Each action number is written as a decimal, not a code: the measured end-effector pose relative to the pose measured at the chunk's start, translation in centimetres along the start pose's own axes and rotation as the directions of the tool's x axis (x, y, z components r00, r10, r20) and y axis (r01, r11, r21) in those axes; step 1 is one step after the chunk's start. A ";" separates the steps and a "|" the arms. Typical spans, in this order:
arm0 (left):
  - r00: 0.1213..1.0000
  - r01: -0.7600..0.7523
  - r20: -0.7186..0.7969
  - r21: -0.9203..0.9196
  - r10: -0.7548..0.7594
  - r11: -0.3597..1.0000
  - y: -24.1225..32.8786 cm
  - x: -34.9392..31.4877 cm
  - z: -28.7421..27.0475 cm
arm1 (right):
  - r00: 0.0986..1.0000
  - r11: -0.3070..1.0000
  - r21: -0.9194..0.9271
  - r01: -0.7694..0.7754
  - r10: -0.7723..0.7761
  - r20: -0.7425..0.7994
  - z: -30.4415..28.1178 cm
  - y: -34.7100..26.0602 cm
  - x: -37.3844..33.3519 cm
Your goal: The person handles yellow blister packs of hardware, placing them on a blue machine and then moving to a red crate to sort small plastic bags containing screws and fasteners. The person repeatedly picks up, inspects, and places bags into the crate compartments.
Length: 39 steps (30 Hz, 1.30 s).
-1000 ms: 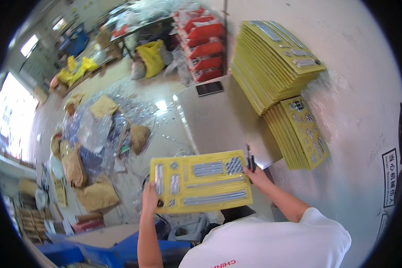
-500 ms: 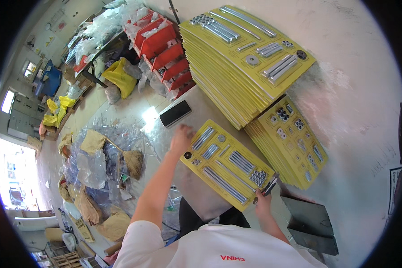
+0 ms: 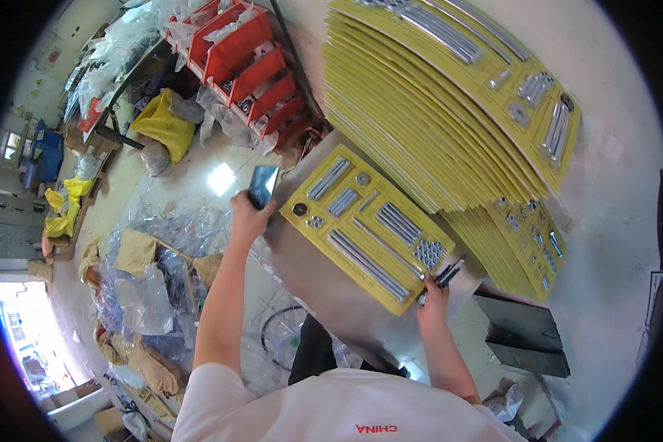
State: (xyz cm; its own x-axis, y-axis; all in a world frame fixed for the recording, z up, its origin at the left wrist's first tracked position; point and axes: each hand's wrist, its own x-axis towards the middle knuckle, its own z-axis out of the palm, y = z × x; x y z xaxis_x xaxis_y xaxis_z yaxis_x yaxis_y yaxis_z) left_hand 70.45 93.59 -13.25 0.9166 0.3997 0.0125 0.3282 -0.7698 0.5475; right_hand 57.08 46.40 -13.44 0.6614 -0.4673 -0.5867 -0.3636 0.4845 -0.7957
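My left hand (image 3: 251, 215) is closed round a black smartphone (image 3: 262, 186), held up past the left edge of the metal table (image 3: 302, 276). A yellow card (image 3: 331, 232) with shiny rods, tubes, washers and a cluster of nuts packed on it lies flat on that table. At the card's near right corner, my right hand (image 3: 432, 296) is closed on several slim dark pen-like objects (image 3: 448, 274); their exact kind is hard to make out. Its fingertips are at the card's edge, and whether they also pinch the card is hidden.
Behind the card rises a tall stack of yellow hardware cards (image 3: 412, 118), with a lower stack (image 3: 519, 243) beside it. Red parts bins (image 3: 247, 66) stand at the back left. Plastic sheeting (image 3: 144, 295) covers floor to the left; a grey metal box (image 3: 523, 331) sits right.
My left hand has picked the smartphone up off the table and moved it left, tilting it upright. My right hand stays at the card's corner. The whole view has shifted somewhat.
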 end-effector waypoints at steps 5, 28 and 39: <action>0.982 0.186 0.061 -0.179 -0.178 0.966 -5.1 -5.7 -6.5 | 0.993 0.998 -0.045 -0.047 0.042 -0.109 8.3 1.4 2.5; 0.477 -0.848 0.315 -0.083 0.821 0.524 11.5 -15.8 -13.8 | 0.689 -0.171 -0.901 0.399 -0.592 0.418 3.1 -1.7 -3.2; 0.544 -0.837 0.152 0.038 0.825 0.545 7.4 -19.2 -22.7 | -0.045 0.677 -0.610 -0.412 0.654 0.755 17.4 -4.7 -21.1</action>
State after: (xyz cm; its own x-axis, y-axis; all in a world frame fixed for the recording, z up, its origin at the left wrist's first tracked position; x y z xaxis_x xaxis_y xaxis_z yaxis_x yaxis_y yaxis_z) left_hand 50.11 91.53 9.49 0.8044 -0.4930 0.3315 -0.5797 -0.7736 0.2559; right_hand 56.31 66.87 5.31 0.2280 0.8963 -0.3803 -0.9188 0.0688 -0.3886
